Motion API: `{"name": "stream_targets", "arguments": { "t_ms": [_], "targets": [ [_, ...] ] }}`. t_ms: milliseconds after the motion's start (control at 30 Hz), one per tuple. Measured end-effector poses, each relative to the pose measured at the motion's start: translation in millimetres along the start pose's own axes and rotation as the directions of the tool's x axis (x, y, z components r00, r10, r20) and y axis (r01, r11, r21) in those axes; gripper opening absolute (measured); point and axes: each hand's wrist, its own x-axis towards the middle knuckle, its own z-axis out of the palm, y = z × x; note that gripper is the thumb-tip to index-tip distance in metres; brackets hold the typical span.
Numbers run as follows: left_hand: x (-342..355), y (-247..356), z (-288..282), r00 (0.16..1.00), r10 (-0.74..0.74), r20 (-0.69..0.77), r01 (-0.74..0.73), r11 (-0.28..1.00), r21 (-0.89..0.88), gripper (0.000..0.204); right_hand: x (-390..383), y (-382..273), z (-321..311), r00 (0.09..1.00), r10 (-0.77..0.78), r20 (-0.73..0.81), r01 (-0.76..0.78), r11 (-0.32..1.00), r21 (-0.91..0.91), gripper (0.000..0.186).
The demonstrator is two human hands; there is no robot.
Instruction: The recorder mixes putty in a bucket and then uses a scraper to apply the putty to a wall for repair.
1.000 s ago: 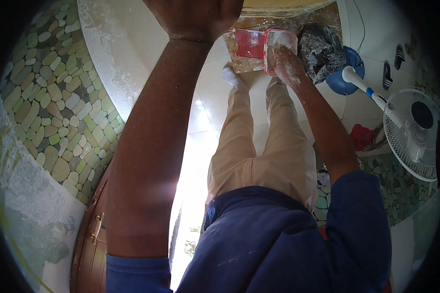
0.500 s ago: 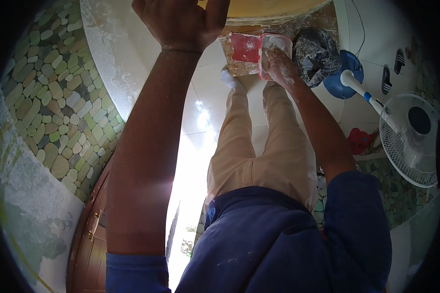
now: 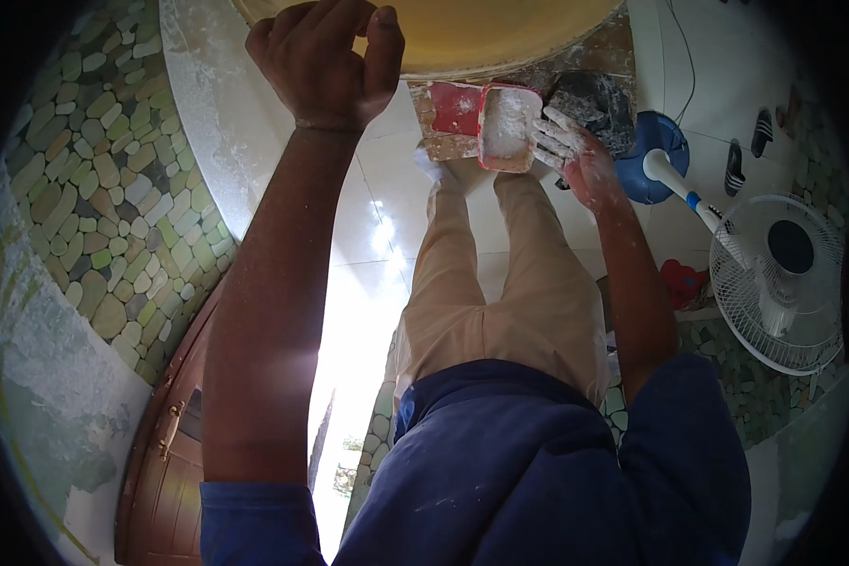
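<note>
My right hand (image 3: 575, 156), its fingers coated in white powder, is open with the fingers stretched out. It hovers just right of a red-rimmed container (image 3: 509, 127) with white powder in it, and nothing shows in its grasp. Raised at the top left, my left hand (image 3: 321, 66) has curled fingers with the thumb bent toward them. It overlaps the edge of a large round yellowish surface (image 3: 509, 38). Whatever those fingers hold, if anything, is hidden. A red flat piece (image 3: 455, 108) smeared with white lies left of the container.
A crumpled dark plastic bag (image 3: 594, 108) dusted with white lies on a brown board (image 3: 623, 57). To the right stand a blue round base (image 3: 646, 179) and a white fan (image 3: 778, 283). Slippers (image 3: 734, 170) lie on the tiles. A brown door (image 3: 174, 472) is at lower left.
My right hand has come out of the red-rimmed container and moved right, its fingers now spread. The left hand has shifted down and left in the picture, and more of its fingers show.
</note>
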Motion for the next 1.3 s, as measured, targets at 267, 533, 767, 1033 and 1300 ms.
{"name": "stream_targets", "arguments": {
  "t_ms": [267, 533, 767, 1033, 1300],
  "targets": [
    [-10.3, -10.7, 8.3, 0.997, 0.070, -0.025, -0.067, 0.993, 0.098, 0.023, 23.4, 31.4, -1.8, 0.986, 0.019, -0.166, -0.037, 0.993, -0.111, 0.048],
    [-10.5, -10.7, 6.5, 0.999, 0.048, 0.013, -0.050, 0.992, 0.112, 0.024, 65.8, 81.5, -13.0, 0.946, -0.313, -0.084, 0.145, 0.641, -0.754, 0.061],
    [-7.6, -11.0, 4.5, 0.998, 0.058, 0.031, -0.060, 0.996, 0.072, 0.025, 68.7, 82.1, -13.7, 0.947, -0.298, -0.123, 0.105, 0.647, -0.755, 0.062],
    [-0.5, -3.2, 3.1, 0.996, 0.083, -0.033, -0.082, 0.995, 0.051, 0.025, 67.5, 90.2, -19.7, 0.943, -0.308, -0.124, 0.194, 0.815, -0.547, 0.064],
    [5.1, 11.1, -0.5, 0.999, -0.032, -0.033, 0.029, 0.996, -0.089, 0.030, 65.9, 97.7, -18.5, 0.940, -0.267, -0.210, 0.124, 0.845, -0.521, 0.056]
  ]
}}
